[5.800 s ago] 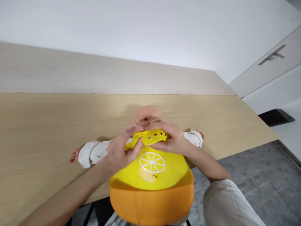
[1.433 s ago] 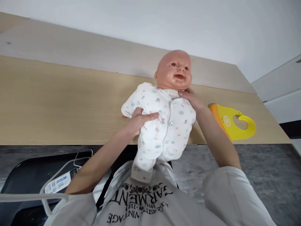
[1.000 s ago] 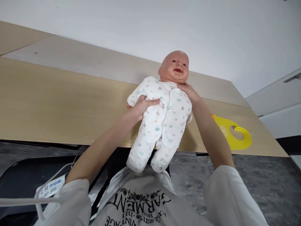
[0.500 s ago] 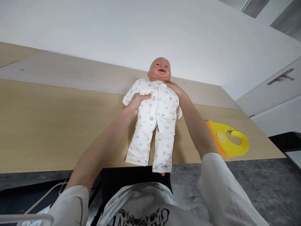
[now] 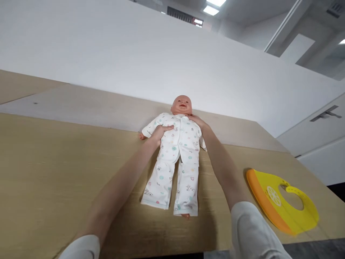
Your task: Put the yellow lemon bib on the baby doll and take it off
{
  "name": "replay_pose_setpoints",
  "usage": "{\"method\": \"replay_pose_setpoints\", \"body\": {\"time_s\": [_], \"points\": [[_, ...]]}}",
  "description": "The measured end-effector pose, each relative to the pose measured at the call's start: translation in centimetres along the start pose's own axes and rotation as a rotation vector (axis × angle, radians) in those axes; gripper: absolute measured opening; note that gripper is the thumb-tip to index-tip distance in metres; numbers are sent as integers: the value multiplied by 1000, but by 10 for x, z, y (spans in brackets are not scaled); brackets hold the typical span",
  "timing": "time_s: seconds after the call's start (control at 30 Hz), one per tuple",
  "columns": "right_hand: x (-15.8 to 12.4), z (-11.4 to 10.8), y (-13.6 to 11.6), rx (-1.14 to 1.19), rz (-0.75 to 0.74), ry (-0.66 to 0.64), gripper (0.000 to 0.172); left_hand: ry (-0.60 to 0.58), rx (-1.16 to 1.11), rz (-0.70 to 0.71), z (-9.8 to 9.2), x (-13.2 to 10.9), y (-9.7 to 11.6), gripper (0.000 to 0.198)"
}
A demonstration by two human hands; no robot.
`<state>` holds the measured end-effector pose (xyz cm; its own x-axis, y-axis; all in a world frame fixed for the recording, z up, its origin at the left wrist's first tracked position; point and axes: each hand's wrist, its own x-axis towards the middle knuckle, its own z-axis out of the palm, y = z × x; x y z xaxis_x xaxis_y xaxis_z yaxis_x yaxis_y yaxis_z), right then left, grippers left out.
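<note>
A baby doll (image 5: 182, 105) in a white printed jacket and trousers is held face up over the table, its head toward the wall. My left hand (image 5: 161, 133) grips the doll's side under the arm, thumb across the chest and the other fingers hidden behind it. At the doll's shoulder, just below the neck, my right hand (image 5: 198, 121) holds on with its fingers near the collar; part of that hand is out of sight. One small foot shows below a trouser leg.
A yellow silicone bib (image 5: 293, 212) with an orange catch pocket lies on the wooden table (image 5: 67, 172), right of my right forearm. A white wall panel (image 5: 121, 57) rises behind the table. To the right is a white door with a handle (image 5: 326, 114).
The doll has moved away from me, toward the back of the table, with both hands still on it. My view has tilted up, showing more of the wall and the ceiling lights.
</note>
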<state>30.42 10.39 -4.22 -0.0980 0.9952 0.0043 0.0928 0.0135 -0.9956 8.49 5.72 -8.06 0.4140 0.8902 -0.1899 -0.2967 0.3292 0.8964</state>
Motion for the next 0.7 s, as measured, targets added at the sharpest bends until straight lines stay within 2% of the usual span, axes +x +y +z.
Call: {"method": "replay_pose_setpoints", "body": {"time_s": [0.2, 0.37, 0.5, 0.57, 0.7], "points": [[36, -10, 27, 82, 63, -104, 53, -42, -10, -95, -13, 26, -6, 38], [66, -12, 44, 126, 107, -235, 31, -27, -71, -115, -20, 47, -14, 39], [89, -10, 54, 133, 148, -336, 36, -6, -81, -175, -24, 62, -20, 44], [91, -11, 60, 51, 149, -289, 39, 7, -82, -199, -26, 66, -23, 45], [74, -16, 72, -198, 78, -18, 35, 26, -110, -180, -28, 70, -29, 44]]}}
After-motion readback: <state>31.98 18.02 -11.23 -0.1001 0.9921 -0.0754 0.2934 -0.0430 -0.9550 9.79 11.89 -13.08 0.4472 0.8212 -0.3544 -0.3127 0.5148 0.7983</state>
